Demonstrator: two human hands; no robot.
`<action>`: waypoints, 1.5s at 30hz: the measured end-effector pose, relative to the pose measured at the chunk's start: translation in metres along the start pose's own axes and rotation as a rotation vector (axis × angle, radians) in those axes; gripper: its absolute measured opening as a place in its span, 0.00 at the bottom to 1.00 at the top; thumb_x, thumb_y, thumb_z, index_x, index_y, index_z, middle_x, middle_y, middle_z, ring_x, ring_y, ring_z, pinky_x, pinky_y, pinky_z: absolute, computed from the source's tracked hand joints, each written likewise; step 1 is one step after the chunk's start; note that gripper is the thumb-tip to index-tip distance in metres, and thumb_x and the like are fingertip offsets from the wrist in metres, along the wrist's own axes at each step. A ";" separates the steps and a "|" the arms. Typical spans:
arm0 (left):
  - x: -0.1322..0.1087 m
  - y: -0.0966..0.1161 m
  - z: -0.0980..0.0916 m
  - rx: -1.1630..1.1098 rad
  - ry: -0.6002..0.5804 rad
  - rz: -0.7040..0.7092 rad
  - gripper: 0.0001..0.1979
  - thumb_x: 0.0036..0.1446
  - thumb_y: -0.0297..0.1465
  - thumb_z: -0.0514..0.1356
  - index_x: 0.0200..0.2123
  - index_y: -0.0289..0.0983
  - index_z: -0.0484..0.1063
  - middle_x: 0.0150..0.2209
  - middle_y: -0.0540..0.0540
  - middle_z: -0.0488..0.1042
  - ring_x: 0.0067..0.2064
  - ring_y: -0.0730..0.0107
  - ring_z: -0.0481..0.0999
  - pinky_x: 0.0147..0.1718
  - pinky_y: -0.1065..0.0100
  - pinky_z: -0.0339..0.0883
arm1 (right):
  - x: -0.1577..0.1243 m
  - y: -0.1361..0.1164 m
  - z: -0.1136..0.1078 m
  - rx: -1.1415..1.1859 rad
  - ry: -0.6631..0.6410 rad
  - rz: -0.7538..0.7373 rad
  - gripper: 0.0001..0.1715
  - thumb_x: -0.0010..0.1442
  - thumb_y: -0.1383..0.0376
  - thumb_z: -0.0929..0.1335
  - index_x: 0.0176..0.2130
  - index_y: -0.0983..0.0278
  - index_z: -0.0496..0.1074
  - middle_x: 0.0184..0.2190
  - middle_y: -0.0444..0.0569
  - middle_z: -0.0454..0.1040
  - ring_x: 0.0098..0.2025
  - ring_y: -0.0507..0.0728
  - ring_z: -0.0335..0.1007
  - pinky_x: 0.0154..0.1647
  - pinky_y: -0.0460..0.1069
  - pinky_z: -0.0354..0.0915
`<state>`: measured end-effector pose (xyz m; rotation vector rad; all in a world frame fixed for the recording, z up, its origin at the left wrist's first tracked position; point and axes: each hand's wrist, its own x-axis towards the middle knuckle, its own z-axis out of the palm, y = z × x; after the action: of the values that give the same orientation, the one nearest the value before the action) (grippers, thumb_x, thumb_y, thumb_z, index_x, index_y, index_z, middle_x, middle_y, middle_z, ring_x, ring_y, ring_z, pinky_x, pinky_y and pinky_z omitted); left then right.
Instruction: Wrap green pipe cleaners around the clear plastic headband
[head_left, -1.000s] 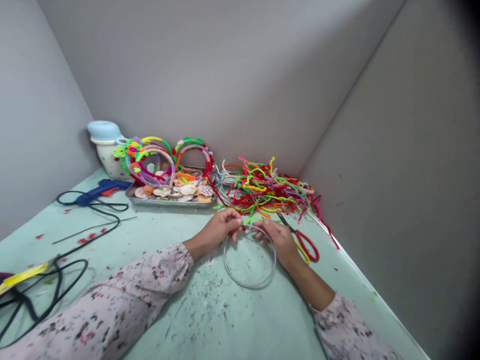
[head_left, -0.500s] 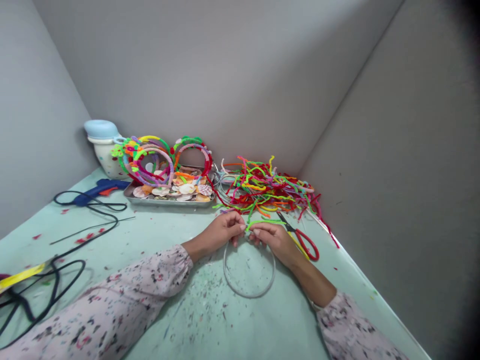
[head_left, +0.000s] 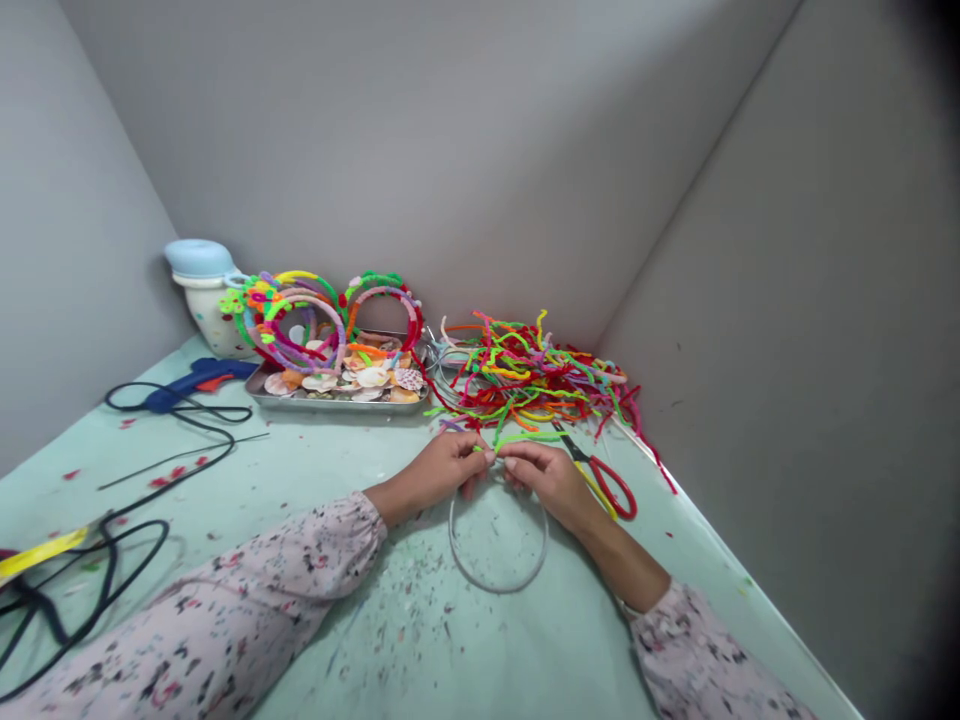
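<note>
Your left hand (head_left: 454, 467) and right hand (head_left: 549, 478) are each closed in a thumb-and-finger pinch on the far side of the ring (head_left: 499, 590), with the green pipe cleaner (head_left: 529, 437) at your fingertips. Your fingers hide the join; exact contact is unclear. The ring's visible loop extends near, between both hands.

2 hands (head_left: 446, 468) (head_left: 551, 484), 1 held hoop (head_left: 500, 590), 1 tray (head_left: 337, 405) appear.
</note>
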<state>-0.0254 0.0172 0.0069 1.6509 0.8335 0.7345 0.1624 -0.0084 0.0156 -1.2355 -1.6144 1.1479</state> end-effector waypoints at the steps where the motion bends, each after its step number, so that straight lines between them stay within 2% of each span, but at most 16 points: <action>1: 0.000 0.000 0.000 0.000 -0.003 -0.006 0.14 0.57 0.39 0.54 0.28 0.34 0.65 0.23 0.51 0.67 0.19 0.78 0.66 0.20 0.75 0.57 | 0.000 0.000 0.000 -0.006 0.006 0.000 0.15 0.54 0.62 0.67 0.40 0.67 0.75 0.25 0.45 0.72 0.25 0.51 0.65 0.29 0.47 0.64; 24: 0.000 0.008 -0.001 -0.094 0.004 -0.024 0.10 0.54 0.35 0.56 0.28 0.34 0.66 0.22 0.52 0.67 0.19 0.79 0.64 0.20 0.74 0.56 | 0.001 0.008 0.002 -0.030 -0.017 -0.047 0.13 0.56 0.61 0.66 0.39 0.65 0.75 0.23 0.44 0.70 0.24 0.50 0.64 0.27 0.46 0.62; 45: 0.000 0.004 -0.002 -0.061 0.019 0.021 0.10 0.55 0.35 0.55 0.26 0.34 0.63 0.20 0.53 0.64 0.19 0.79 0.61 0.20 0.75 0.54 | 0.002 0.006 0.003 -0.037 -0.038 -0.008 0.15 0.57 0.60 0.66 0.39 0.66 0.76 0.22 0.44 0.70 0.24 0.50 0.62 0.26 0.45 0.61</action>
<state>-0.0264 0.0173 0.0117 1.6029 0.8008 0.7839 0.1606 -0.0063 0.0090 -1.2363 -1.6743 1.1481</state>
